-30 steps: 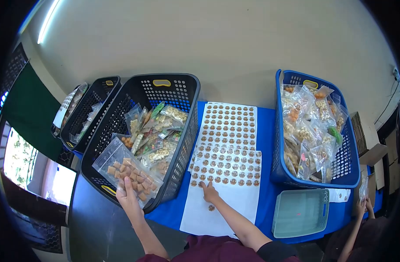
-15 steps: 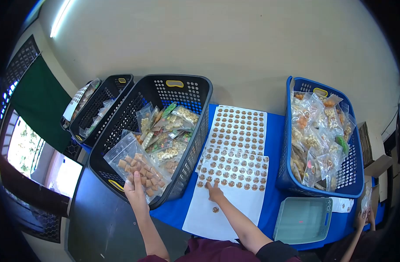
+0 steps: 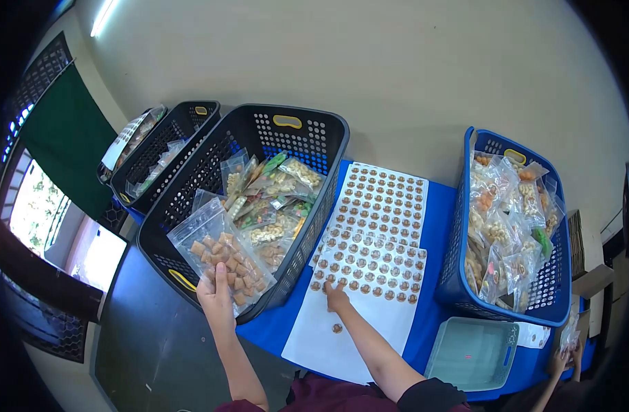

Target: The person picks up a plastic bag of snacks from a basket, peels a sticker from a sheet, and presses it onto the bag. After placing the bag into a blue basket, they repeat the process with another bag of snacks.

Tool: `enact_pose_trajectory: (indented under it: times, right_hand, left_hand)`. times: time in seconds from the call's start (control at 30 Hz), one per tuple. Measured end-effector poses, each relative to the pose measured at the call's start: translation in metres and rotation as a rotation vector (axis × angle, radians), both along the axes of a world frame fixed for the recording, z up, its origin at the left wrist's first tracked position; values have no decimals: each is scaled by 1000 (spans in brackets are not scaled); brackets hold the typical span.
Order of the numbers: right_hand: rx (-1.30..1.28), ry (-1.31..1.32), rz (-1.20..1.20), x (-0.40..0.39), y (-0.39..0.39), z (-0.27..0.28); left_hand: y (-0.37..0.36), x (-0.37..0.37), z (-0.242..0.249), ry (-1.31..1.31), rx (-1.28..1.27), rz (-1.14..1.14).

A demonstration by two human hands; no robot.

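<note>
My left hand (image 3: pixel 218 296) grips a clear zip bag (image 3: pixel 203 225) of brown pillow-shaped snack pieces by its lower edge, thumb on top. The bag is held over the near rim of a dark basket (image 3: pixel 338 137) that holds several filled bags (image 3: pixel 273 192). My right hand (image 3: pixel 336 298) is at the lower left of a white sticker sheet (image 3: pixel 386 323), its fingertips pinched at a round brown sticker in the bottom row. Whether that sticker's edge is lifted cannot be seen. One lone sticker (image 3: pixel 337 329) sits lower on the bare part of the sheet.
A second sticker sheet (image 3: pixel 390 185) lies partly beneath the first on the blue cloth (image 3: pixel 435 220). At right stand a blue basket (image 3: pixel 455 261) of filled bags and a pale green tray (image 3: pixel 469 353). Another person's hands (image 3: pixel 567 357) hold a clear bag. More baskets (image 3: pixel 184 120) stand at left.
The camera view has shifted slightly. My left hand still holds the bag over the basket, and my right fingers remain at the bottom row of stickers.
</note>
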State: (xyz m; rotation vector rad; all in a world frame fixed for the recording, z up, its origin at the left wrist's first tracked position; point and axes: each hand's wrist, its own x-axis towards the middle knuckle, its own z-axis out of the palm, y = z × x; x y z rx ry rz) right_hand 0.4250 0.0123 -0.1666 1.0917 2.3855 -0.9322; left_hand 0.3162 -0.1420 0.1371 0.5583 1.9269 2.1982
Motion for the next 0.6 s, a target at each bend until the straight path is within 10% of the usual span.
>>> enact_pose_trajectory:
  times: [0.6]
  right_hand:
    - [-27, 106, 87, 8, 9, 22]
  left_hand:
    - [3, 2, 2, 15, -61, 45]
